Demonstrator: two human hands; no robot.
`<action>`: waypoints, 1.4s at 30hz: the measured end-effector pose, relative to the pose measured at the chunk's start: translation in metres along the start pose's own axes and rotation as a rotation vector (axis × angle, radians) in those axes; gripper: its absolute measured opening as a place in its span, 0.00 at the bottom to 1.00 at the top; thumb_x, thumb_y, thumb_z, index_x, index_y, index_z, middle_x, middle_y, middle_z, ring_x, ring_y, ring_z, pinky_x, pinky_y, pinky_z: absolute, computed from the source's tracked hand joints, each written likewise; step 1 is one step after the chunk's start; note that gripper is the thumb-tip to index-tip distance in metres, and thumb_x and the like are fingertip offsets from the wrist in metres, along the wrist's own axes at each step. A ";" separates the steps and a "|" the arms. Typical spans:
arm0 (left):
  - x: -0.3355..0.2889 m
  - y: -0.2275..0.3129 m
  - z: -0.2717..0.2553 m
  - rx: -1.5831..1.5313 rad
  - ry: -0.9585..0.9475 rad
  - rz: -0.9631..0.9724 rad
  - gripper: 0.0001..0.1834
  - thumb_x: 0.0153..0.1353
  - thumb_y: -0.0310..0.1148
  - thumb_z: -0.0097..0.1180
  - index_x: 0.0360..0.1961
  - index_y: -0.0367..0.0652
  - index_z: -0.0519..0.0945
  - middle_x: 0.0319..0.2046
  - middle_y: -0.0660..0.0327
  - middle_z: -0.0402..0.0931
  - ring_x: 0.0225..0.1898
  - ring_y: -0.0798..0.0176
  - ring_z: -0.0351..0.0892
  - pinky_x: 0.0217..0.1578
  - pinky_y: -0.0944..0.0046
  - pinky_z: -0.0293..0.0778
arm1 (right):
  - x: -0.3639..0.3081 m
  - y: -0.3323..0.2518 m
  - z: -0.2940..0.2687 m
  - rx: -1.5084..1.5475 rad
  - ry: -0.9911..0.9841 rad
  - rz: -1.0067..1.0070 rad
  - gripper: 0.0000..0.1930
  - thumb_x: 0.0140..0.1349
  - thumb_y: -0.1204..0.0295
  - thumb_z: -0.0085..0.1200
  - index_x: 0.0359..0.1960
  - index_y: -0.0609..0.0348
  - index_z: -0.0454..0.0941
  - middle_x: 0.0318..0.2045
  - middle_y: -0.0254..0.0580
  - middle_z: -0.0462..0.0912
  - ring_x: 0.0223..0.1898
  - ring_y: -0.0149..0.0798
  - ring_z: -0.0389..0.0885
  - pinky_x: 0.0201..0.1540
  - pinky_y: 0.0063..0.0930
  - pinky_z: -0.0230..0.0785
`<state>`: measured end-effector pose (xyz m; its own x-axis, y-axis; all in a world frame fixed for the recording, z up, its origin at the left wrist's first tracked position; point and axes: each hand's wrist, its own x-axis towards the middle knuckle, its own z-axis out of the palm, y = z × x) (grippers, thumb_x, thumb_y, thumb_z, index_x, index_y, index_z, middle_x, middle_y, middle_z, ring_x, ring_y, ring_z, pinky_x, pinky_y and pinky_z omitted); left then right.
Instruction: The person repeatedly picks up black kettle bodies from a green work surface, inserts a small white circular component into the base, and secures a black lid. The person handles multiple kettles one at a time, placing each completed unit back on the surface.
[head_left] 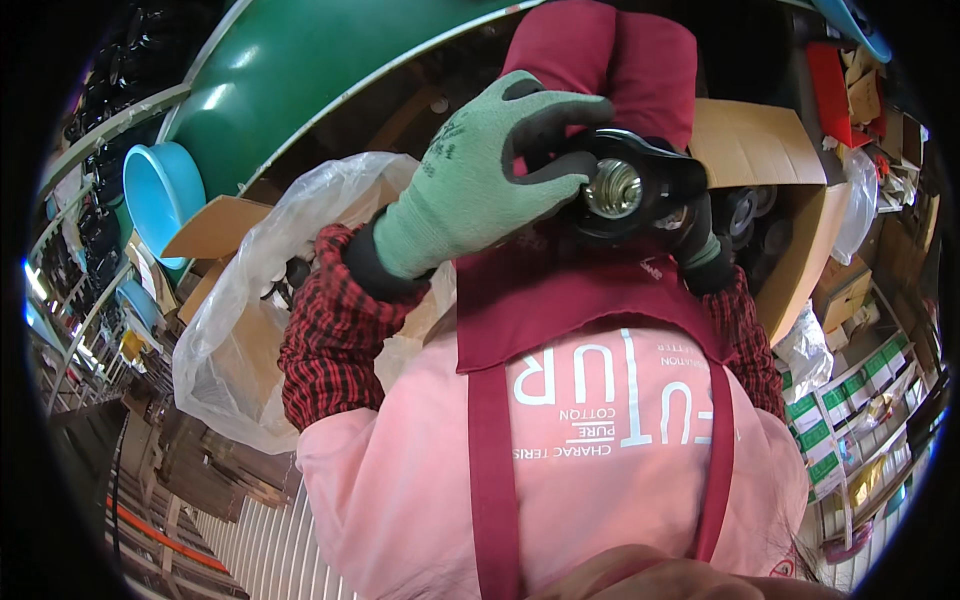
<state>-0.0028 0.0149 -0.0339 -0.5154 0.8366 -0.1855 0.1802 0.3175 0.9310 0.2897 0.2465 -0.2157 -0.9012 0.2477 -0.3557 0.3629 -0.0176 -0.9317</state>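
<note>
Over my lap is a black housing [660, 178], glossy and rounded, with a round opening that shows a shiny, ribbed metallic inside. My left hand [480, 165], in a green glove with dark fingertips, curls around its left end. The thumb lies beside the shiny opening and the forefinger arches over the top edge; the other fingers are partly hidden. My right hand [705, 245], gloved the same way, supports the housing from the right and below. Most of that hand is hidden behind the housing.
Left of me, a clear plastic bag [230, 350] lines an open cardboard box. At my right, another cardboard box [760, 145] holds several dark round parts. A green table [300, 60] lies ahead, a blue basin [165, 200] far left, and a red bin [830, 95] far right.
</note>
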 end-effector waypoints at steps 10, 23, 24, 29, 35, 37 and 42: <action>-0.035 -0.007 0.014 0.147 0.021 0.203 0.30 0.41 0.36 0.83 0.49 0.53 0.87 0.61 0.52 0.69 0.63 0.47 0.70 0.61 0.50 0.71 | 0.015 -0.033 -0.001 -0.452 0.026 -0.266 0.44 0.61 0.62 0.69 0.72 0.68 0.58 0.65 0.53 0.75 0.63 0.47 0.77 0.69 0.41 0.68; -0.043 -0.027 0.037 -1.174 0.235 -0.034 0.14 0.62 0.17 0.62 0.47 0.40 0.78 0.60 0.48 0.77 0.56 0.57 0.81 0.59 0.57 0.75 | 0.010 -0.006 -0.012 -0.065 0.253 -0.249 0.42 0.69 0.64 0.62 0.74 0.73 0.51 0.66 0.61 0.73 0.64 0.51 0.76 0.67 0.43 0.71; -0.042 -0.029 0.038 -1.179 0.248 -0.014 0.15 0.62 0.17 0.63 0.49 0.40 0.78 0.59 0.49 0.78 0.57 0.57 0.80 0.60 0.57 0.74 | 0.011 0.003 -0.018 -0.197 0.253 -0.252 0.42 0.69 0.64 0.62 0.74 0.73 0.51 0.65 0.61 0.73 0.64 0.51 0.77 0.66 0.43 0.72; -0.034 -0.028 0.031 -0.440 0.171 0.199 0.25 0.51 0.26 0.75 0.53 0.41 0.85 0.57 0.54 0.77 0.59 0.56 0.76 0.60 0.59 0.72 | 0.019 -0.003 -0.018 -0.606 0.210 -0.336 0.47 0.61 0.68 0.69 0.74 0.72 0.49 0.61 0.60 0.77 0.58 0.51 0.82 0.63 0.42 0.75; -0.023 -0.020 0.044 0.152 0.260 0.365 0.22 0.46 0.32 0.79 0.44 0.46 0.87 0.54 0.53 0.79 0.58 0.52 0.76 0.60 0.53 0.70 | 0.024 -0.013 -0.005 -0.376 0.174 -0.237 0.52 0.52 0.71 0.76 0.73 0.70 0.52 0.62 0.60 0.75 0.60 0.50 0.80 0.63 0.42 0.75; -0.022 -0.020 0.047 -0.127 0.285 0.249 0.14 0.54 0.31 0.73 0.41 0.41 0.85 0.49 0.52 0.81 0.56 0.53 0.77 0.57 0.54 0.72 | 0.024 -0.002 -0.007 -0.478 0.200 -0.235 0.52 0.50 0.68 0.78 0.72 0.70 0.54 0.63 0.61 0.74 0.62 0.50 0.79 0.64 0.42 0.75; -0.029 -0.034 0.051 -1.025 0.454 -0.066 0.16 0.77 0.36 0.49 0.39 0.32 0.79 0.46 0.50 0.80 0.49 0.55 0.81 0.55 0.55 0.76 | 0.024 0.011 0.002 -0.253 0.285 -0.263 0.40 0.56 0.65 0.72 0.67 0.65 0.66 0.57 0.51 0.80 0.57 0.44 0.81 0.61 0.36 0.74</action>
<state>0.0486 0.0027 -0.0765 -0.7939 0.5247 -0.3073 -0.5251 -0.3369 0.7815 0.2713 0.2499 -0.2347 -0.8822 0.4689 -0.0423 0.2092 0.3100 -0.9275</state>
